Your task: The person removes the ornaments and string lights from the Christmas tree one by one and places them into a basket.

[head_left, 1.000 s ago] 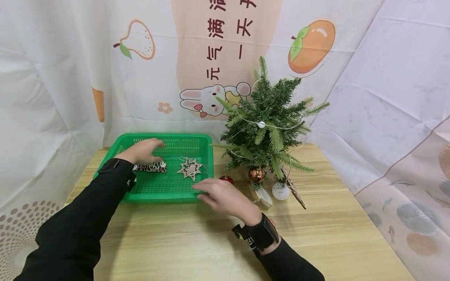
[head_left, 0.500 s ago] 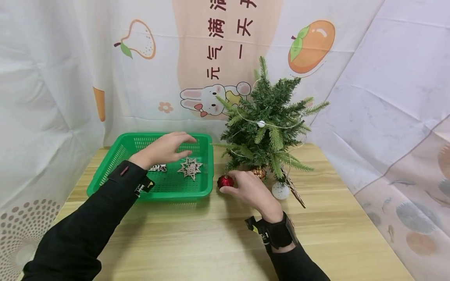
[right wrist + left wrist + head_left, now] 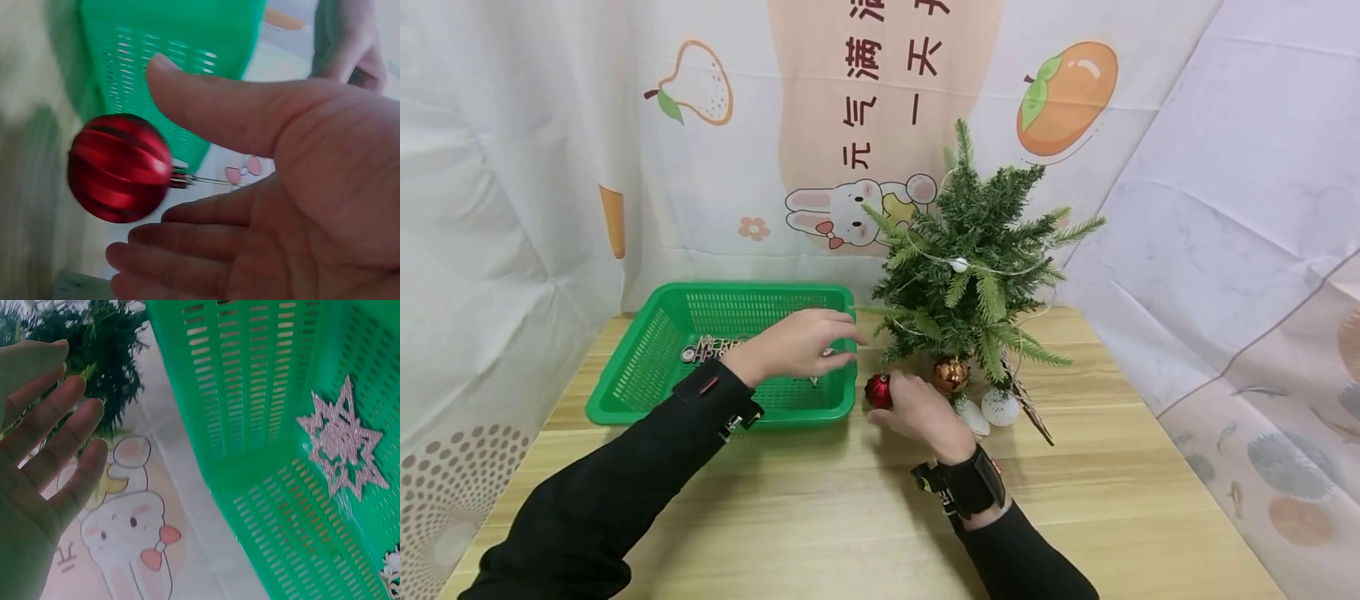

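My left hand (image 3: 801,343) hovers over the right side of the green basket (image 3: 625,387), its fingers loosely extended with nothing in them. Beyond it, partly hidden in the head view, a glittery star ornament (image 3: 342,445) lies in the basket. A "Merry Christmas" sign ornament (image 3: 703,350) lies further left in it. My right hand (image 3: 921,412) is beside a red Christmas ball (image 3: 119,167), just right of the basket. In the right wrist view its thumb and fingers are spread apart, and the ball, with a thin string at its cap, sits beyond the fingertips.
A small Christmas tree (image 3: 977,250) stands at the back right with a copper ball (image 3: 951,375), a speckled white ball (image 3: 1000,407) and a brown twig-like piece (image 3: 1030,404) low on it. A printed curtain (image 3: 737,167) hangs behind the wooden table (image 3: 820,517).
My left hand has moved right across the basket, uncovering the sign and covering the star. My right hand has gone from the basket's front right corner to the red ball.
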Demonstrator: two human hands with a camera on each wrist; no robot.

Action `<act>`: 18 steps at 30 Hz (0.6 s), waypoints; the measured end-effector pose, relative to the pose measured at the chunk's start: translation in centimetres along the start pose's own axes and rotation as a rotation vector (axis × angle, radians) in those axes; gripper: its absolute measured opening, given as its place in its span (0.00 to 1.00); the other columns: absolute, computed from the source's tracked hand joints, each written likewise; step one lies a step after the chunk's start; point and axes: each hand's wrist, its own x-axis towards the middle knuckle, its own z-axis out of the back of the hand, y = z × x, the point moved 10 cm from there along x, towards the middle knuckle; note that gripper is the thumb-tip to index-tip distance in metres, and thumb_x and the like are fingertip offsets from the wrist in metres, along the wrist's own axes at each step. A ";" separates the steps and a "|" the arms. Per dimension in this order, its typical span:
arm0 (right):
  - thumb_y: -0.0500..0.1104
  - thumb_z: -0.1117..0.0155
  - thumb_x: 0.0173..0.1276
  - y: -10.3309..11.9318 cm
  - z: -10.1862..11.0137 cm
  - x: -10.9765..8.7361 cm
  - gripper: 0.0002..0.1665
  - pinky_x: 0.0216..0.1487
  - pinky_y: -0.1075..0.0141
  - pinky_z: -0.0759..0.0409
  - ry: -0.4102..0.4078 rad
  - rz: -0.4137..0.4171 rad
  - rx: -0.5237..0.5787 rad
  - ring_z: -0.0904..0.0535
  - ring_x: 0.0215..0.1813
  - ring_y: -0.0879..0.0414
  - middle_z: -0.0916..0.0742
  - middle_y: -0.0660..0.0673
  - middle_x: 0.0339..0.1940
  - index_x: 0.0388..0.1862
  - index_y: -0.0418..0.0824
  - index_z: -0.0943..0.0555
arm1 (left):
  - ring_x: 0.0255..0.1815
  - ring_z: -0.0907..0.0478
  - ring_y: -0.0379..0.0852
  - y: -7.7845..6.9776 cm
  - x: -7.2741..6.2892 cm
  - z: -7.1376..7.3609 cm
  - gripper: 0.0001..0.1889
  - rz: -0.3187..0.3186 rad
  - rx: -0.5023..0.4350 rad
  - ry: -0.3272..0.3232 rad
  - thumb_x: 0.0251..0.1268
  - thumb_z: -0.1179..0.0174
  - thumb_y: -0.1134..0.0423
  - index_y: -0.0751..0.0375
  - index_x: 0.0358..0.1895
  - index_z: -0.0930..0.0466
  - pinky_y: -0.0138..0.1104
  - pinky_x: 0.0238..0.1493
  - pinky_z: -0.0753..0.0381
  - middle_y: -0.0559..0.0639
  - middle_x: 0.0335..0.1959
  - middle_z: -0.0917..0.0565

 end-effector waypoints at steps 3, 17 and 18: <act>0.52 0.26 0.66 -0.1 -0.4 0.4 0.23 0.33 0.58 0.21 -0.009 0.007 0.003 0.19 0.32 0.50 0.18 0.43 0.32 0.46 0.37 0.23 | 0.46 0.17 0.49 -0.2 0.5 -0.9 0.13 0.015 0.008 0.038 0.69 0.35 0.63 0.59 0.54 0.14 0.42 0.50 0.18 0.53 0.50 0.14; 0.54 0.26 0.66 -0.7 -1.2 1.8 0.19 0.23 0.64 0.28 -0.054 0.021 -0.018 0.24 0.21 0.55 0.21 0.47 0.22 0.35 0.41 0.23 | 0.50 0.15 0.51 0.0 2.4 -3.1 0.15 0.098 -0.007 0.151 0.72 0.35 0.58 0.60 0.57 0.15 0.43 0.53 0.18 0.57 0.55 0.15; 0.54 0.26 0.66 -0.7 -1.2 1.8 0.20 0.23 0.64 0.29 -0.049 0.014 -0.019 0.24 0.21 0.55 0.21 0.47 0.22 0.34 0.41 0.23 | 0.48 0.15 0.51 -0.1 2.5 -3.1 0.15 0.094 -0.011 0.149 0.72 0.35 0.58 0.60 0.56 0.15 0.43 0.52 0.17 0.56 0.54 0.14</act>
